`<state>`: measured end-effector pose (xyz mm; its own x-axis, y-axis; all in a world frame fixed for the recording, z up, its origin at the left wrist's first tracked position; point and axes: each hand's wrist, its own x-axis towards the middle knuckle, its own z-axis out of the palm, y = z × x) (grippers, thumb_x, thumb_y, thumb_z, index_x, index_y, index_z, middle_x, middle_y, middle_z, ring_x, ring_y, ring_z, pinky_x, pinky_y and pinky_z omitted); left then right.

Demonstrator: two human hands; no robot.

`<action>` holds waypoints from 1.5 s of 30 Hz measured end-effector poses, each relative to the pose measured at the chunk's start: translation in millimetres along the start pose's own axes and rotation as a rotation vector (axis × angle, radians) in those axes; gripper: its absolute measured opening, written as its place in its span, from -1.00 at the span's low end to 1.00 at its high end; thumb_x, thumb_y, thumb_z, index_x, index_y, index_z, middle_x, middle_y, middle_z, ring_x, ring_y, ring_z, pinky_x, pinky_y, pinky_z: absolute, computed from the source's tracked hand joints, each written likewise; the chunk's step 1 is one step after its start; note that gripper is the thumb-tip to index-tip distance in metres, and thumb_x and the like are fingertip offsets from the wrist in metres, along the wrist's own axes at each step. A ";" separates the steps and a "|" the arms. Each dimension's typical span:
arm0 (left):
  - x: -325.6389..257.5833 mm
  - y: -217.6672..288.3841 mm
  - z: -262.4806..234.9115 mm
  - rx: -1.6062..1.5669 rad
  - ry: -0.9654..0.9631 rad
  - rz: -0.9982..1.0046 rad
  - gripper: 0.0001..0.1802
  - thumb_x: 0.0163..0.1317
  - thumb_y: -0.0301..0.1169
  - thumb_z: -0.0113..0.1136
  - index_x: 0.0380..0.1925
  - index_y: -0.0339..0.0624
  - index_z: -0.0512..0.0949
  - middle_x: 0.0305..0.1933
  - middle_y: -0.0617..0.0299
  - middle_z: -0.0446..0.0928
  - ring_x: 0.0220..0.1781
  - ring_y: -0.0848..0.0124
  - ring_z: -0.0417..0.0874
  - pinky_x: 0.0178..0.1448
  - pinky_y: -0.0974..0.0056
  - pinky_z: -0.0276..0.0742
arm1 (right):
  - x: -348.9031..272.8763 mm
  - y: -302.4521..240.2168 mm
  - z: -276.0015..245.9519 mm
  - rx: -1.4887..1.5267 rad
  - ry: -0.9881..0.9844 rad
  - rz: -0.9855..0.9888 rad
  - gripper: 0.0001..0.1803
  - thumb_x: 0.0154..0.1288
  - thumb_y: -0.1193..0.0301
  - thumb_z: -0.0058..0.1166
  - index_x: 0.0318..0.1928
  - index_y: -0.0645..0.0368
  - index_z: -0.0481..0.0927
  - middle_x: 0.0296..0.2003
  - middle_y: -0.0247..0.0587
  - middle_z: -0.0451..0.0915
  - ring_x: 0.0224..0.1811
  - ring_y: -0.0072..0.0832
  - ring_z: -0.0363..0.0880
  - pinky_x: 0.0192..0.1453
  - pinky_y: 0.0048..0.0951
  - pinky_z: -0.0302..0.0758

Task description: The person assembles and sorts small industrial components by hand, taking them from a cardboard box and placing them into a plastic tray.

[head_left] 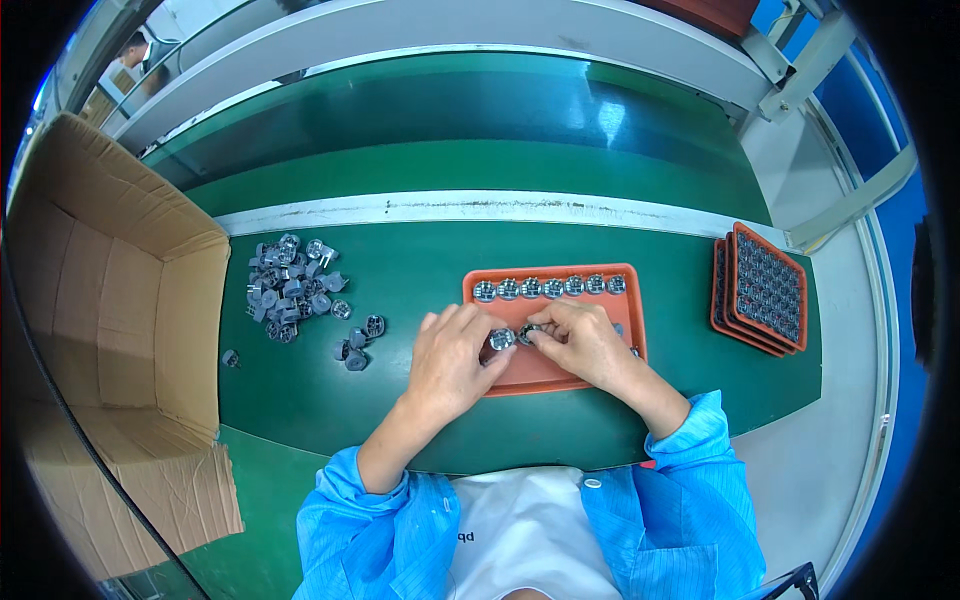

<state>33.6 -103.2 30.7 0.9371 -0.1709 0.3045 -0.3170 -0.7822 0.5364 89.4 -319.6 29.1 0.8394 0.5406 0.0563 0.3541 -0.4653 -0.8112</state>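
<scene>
My left hand (447, 362) pinches a small round grey part (501, 339) with a shiny metallic face between thumb and fingers. Right beside it, the fingertips of my right hand (588, 343) are closed on another small round part (528, 334), partly hidden by them. Both hands are over an orange-red tray (545, 376). Along the tray's far side runs a row of several like parts (531, 288), shiny faces up. A few more at the tray's right side are mostly covered by my right hand.
Left on the green table (420, 270) lies a heap of loose grey parts (290, 285), with a few strays nearer me. A large open cardboard box (120, 300) stands at the left edge. Stacked filled trays (766, 288) are at the right. A pale rail (480, 206) crosses behind.
</scene>
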 end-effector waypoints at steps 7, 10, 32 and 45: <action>7.2 -12.8 9.1 0.287 0.088 0.006 -0.61 0.03 -0.19 0.64 -0.32 -0.11 0.63 -0.29 0.20 0.54 -0.14 0.16 0.60 -0.09 0.07 0.40 | -1.5 22.3 7.3 -0.165 0.149 -0.063 -0.82 0.31 0.48 0.43 -0.15 0.31 0.75 -0.32 -0.04 0.73 -0.32 -0.19 0.77 -0.20 -0.19 0.69; 5.1 -11.1 11.2 0.311 0.066 -0.018 -0.55 0.00 -0.14 0.66 -0.34 -0.13 0.59 -0.27 0.18 0.51 -0.13 0.16 0.58 -0.07 0.07 0.41 | -7.3 15.7 3.9 -0.249 0.156 -0.107 -0.82 0.29 0.46 0.43 -0.18 0.30 0.73 -0.31 -0.03 0.70 -0.26 -0.07 0.75 -0.15 -0.10 0.68; -3.0 -9.3 14.2 0.265 0.095 0.040 -0.74 -0.01 -0.30 0.61 -0.35 -0.15 0.77 -0.24 0.29 0.54 -0.08 0.25 0.58 -0.02 0.09 0.38 | 15.9 11.5 19.3 -0.449 0.136 -0.405 -0.87 0.19 0.55 0.39 -0.25 0.30 0.74 -0.25 -0.14 0.61 -0.16 -0.18 0.67 -0.09 -0.18 0.68; -0.1 -15.4 22.1 0.229 0.153 0.008 -0.84 0.08 -0.41 0.57 -0.43 -0.14 0.71 -0.30 0.28 0.52 -0.16 0.25 0.61 -0.10 0.09 0.42 | 14.4 9.3 16.8 -0.483 0.094 -0.408 -0.88 0.23 0.60 0.31 -0.21 0.35 0.75 -0.24 -0.11 0.60 -0.15 -0.17 0.66 -0.07 -0.19 0.68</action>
<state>41.6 -104.4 5.0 0.8961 -0.0981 0.4328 -0.2660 -0.8995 0.3467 97.9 -304.3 12.6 0.6225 0.6874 0.3741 0.7805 -0.5100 -0.3615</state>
